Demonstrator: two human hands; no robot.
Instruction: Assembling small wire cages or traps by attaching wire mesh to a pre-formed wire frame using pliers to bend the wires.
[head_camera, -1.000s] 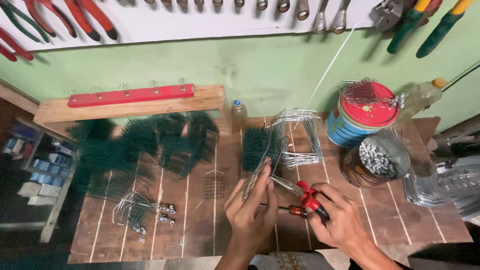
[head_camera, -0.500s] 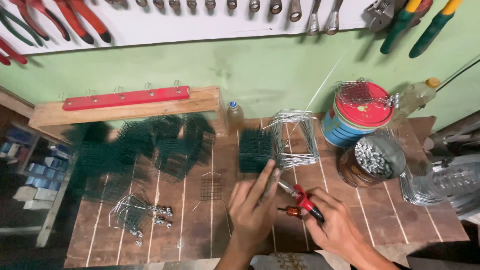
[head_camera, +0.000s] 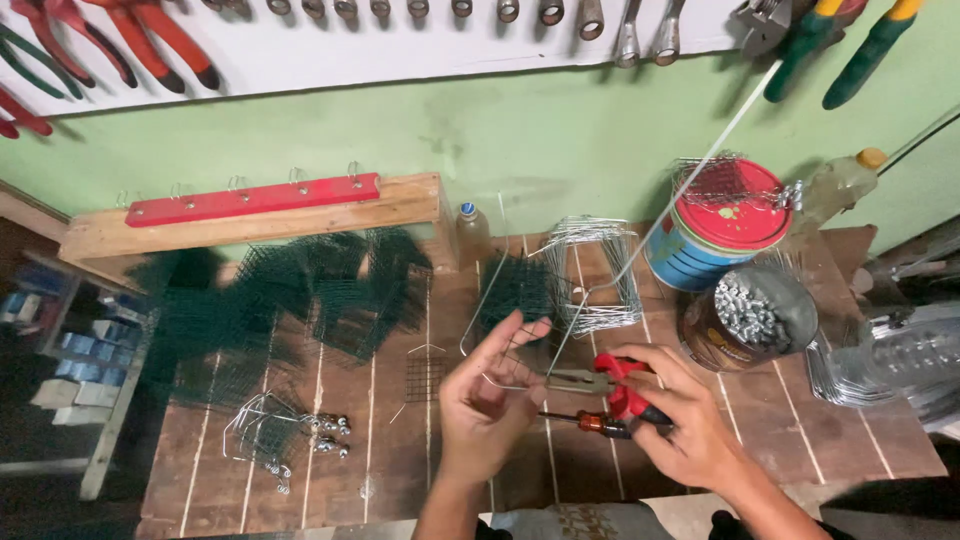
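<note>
Head view. My right hand (head_camera: 685, 425) is closed around the red handles of a pair of pliers (head_camera: 600, 380), whose grey jaws point left toward my other hand. My left hand (head_camera: 490, 395) has its fingers loosely curled and pinches a bent length of silver wire (head_camera: 505, 380) at the plier tips. Both hands work above the near edge of the wooden workbench (head_camera: 380, 470), right of its middle. A small screwdriver (head_camera: 585, 423) with an orange handle lies on the bench just under the pliers. Green wire mesh pieces (head_camera: 290, 300) are piled across the left half. A stack of bent silver wire frames (head_camera: 595, 275) rests toward the far edge. A red-lidded tin (head_camera: 715, 225) stands at the far right, with an open tin of metal fasteners (head_camera: 750, 315) just in front of it.
</note>
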